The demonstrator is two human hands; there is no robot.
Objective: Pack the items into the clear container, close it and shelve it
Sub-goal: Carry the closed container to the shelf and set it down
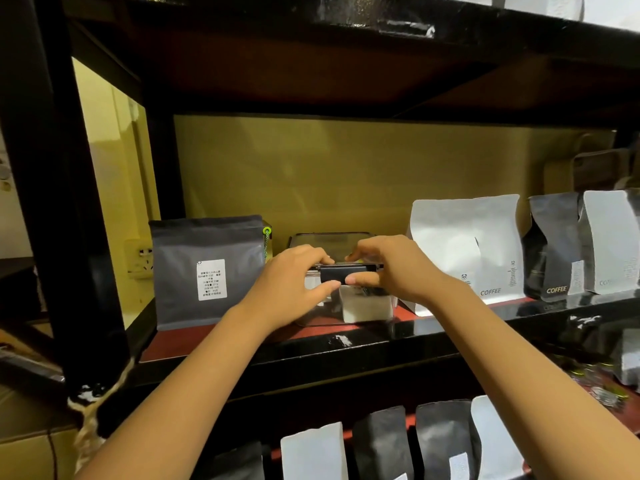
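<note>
The clear container [363, 308] stands on the middle shelf [311, 336], lid on, with a white packet visible through its front wall. A black latch [341, 274] sits at the lid's front edge. My left hand [294, 278] grips the container's left front corner, thumb near the latch. My right hand [388, 268] holds the lid's right front edge, its thumb pressed under the latch and fingers on top of the lid. Both hands hide much of the container's front.
A grey labelled pouch [207, 271] stands left of the container. A large white COFFEE bag [467, 251] stands right, then black [550, 247] and white bags. More pouches fill the lower shelf [381, 445]. The upper shelf board hangs overhead.
</note>
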